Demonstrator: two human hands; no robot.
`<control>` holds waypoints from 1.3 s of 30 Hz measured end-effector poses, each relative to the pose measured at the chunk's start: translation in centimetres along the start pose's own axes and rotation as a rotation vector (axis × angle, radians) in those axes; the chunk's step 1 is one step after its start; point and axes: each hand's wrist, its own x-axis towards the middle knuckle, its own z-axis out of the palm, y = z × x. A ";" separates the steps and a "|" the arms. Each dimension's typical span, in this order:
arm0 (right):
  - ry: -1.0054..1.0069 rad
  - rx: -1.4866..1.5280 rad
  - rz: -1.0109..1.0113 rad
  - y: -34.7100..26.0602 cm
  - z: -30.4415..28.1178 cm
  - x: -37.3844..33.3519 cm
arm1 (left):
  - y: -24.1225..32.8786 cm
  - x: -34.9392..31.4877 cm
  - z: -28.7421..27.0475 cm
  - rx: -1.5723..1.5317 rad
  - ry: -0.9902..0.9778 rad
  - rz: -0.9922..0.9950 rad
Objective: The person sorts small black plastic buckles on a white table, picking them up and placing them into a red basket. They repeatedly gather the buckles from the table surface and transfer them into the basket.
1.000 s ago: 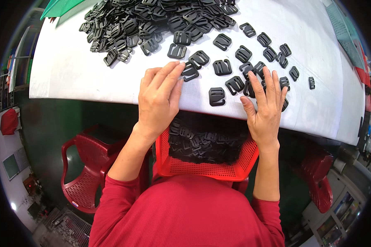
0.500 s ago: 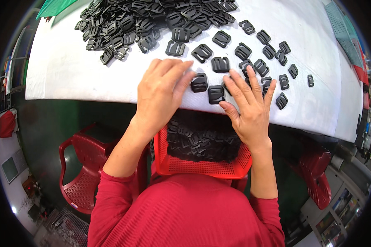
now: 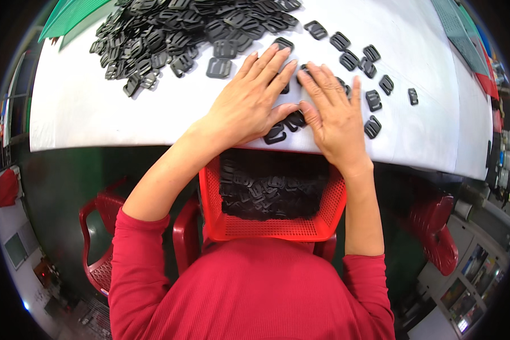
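Black plastic strap buckles (image 3: 275, 135) lie on the white tabletop at its near edge, partly under and between my hands. My left hand (image 3: 249, 102) is flat over some of them, palm down with its fingers stretched out. Beside it my right hand (image 3: 333, 116) also lies open, its fingers extended over more buckles. The two thumbs nearly meet above the small cluster. How many buckles the palms cover is hidden. Right below the table edge, a red plastic basket (image 3: 266, 229) holds many more black pieces.
A large heap of black buckles (image 3: 170, 34) sits at the far left of the white table (image 3: 96, 113). Several loose buckles (image 3: 374, 101) are scattered to the right. Green basket (image 3: 68, 22) at the far left corner; red chairs (image 3: 99, 226) stand at both sides.
My left hand has moved right and forward, its fingers now spread flat over buckles. My right hand has shifted slightly left. Buckles near the edge are gathered closer together between the hands.
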 end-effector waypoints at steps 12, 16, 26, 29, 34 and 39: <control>0.107 0.565 0.002 -5.5 -2.2 -7.0 | 6.1 -6.9 -3.8 -0.493 -0.001 -0.079; 0.190 0.425 -0.012 -1.3 -5.1 -6.2 | 5.9 -5.0 -4.6 -0.499 0.064 -0.093; 0.155 -0.052 0.444 17.1 -3.2 -1.0 | 0.1 9.1 1.7 0.194 0.073 -0.036; 0.141 0.044 0.352 16.2 -2.6 0.6 | -0.5 11.1 3.4 0.187 0.024 -0.041; 0.213 0.149 0.329 13.4 -3.4 1.3 | 0.4 11.8 3.4 0.053 0.136 0.000; 0.221 0.062 0.337 10.8 -2.6 1.8 | 1.5 10.9 2.0 -0.120 0.266 0.019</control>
